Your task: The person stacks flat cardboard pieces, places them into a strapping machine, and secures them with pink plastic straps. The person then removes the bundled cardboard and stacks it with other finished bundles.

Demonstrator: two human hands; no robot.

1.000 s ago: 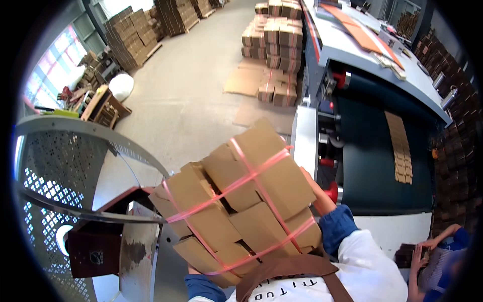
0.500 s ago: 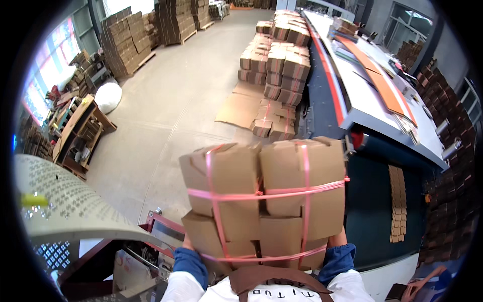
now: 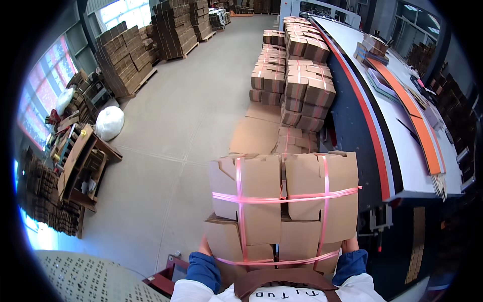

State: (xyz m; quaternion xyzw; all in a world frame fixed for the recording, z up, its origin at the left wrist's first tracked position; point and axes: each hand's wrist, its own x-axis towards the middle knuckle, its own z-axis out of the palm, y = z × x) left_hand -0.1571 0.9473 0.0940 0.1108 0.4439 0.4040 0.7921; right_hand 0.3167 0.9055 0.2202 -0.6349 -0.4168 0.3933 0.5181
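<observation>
Against my front I carry a large bundle of flattened brown cardboard boxes [image 3: 259, 219], tied lengthwise and across with pink strapping. My left hand [image 3: 205, 246] grips its lower left side. On the lower right side is my right hand [image 3: 349, 244], mostly hidden behind the cardboard. The fingers of both hands are tucked out of sight against the bundle. Ahead, past the bundle's top edge, similar strapped bundles [image 3: 309, 83] are piled in two columns beside the long machine. A flat cardboard sheet [image 3: 254, 133] lies on the floor at the foot of that pile.
The long white-topped machine [image 3: 352, 65] runs along my right, with orange strips [image 3: 407, 113] on it. At left stand a wooden rack [image 3: 75, 163], a white sack [image 3: 109, 123] and tall cardboard stacks [image 3: 123, 58]. A perforated light panel [image 3: 95, 277] is near my lower left.
I have moved forward with the bundle, away from the perforated panel. The strapped pile now appears nearer, and the machine's side reaches farther down on my right.
</observation>
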